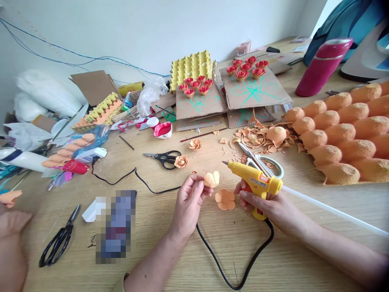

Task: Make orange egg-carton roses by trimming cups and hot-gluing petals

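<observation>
My left hand point(189, 198) pinches a small orange egg-carton flower piece point(212, 179) just above the wooden table point(170, 243). My right hand point(264, 205) grips a yellow glue gun point(257, 181), its nozzle pointing left toward that piece. A clear glue stick point(331, 211) sticks out of the gun's back to the right. A flat orange petal cut-out point(225, 199) lies on the table between my two hands. The gun's black cord point(237, 275) loops toward the near edge.
Black scissors point(164, 158) and finished orange flowers point(181, 161) lie beyond my hands; white-handled scissors point(261, 160) sit among scraps. An orange egg tray point(340, 138) fills the right. Cardboard with red flowers point(200, 97) stands behind. Another person's hand point(10, 231) shows at left beside more scissors point(59, 239).
</observation>
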Demonstrator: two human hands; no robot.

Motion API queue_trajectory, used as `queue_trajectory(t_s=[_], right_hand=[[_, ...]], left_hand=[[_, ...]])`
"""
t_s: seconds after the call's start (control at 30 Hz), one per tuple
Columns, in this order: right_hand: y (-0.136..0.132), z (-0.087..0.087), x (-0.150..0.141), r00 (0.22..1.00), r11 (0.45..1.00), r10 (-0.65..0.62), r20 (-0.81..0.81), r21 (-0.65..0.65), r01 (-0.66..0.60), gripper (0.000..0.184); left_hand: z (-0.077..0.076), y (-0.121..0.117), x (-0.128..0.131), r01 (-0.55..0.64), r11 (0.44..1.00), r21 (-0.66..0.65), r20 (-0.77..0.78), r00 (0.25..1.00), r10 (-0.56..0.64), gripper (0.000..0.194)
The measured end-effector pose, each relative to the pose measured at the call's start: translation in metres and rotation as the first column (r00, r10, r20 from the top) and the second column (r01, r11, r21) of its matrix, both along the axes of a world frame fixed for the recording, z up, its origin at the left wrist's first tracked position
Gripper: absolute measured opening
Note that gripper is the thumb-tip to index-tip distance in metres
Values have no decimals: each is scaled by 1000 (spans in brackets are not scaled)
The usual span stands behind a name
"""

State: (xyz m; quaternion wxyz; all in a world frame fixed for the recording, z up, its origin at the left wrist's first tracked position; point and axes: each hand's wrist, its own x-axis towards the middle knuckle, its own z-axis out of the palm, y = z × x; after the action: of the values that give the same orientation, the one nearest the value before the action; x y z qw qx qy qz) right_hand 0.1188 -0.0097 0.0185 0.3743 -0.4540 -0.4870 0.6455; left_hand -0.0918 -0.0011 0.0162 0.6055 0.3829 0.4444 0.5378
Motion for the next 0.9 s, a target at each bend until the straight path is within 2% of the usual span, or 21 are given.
queue_trajectory(t_s=[0.07, 0.2, 0.3, 0.43, 0.63, 0.8, 0.9], right_hand=[[0, 1, 0, 1000, 1000, 3, -1, 15, -3, 37], [-2, 9, 2, 1000, 998, 13, 12, 54, -13, 37], [-5, 11, 4, 997, 992, 45, 58, 112, -51, 38], [-8, 5, 8, 990, 982, 77, 122, 164, -97, 36], [-12, 7, 8, 984, 986, 33, 177, 158, -61, 36], [-15, 14, 7, 970, 992, 1, 243, 122, -31, 40], [-16, 13, 7, 966, 989, -26, 257, 148, -12, 40]], left_hand=[[1, 1, 1, 47, 996, -81, 116, 993, -37, 29], [3, 2, 1, 85, 986, -141, 232, 971, -51, 30], [1, 3, -1, 56, 987, -150, 299, 954, -9, 29], [1, 6, -5, 5, 982, -191, 353, 933, 64, 35], [4, 7, -4, -1, 981, -193, 349, 934, 70, 35], [2, 4, -3, -23, 988, -153, 248, 967, 60, 36], [1, 3, -3, -25, 992, -121, 191, 981, 48, 35]])
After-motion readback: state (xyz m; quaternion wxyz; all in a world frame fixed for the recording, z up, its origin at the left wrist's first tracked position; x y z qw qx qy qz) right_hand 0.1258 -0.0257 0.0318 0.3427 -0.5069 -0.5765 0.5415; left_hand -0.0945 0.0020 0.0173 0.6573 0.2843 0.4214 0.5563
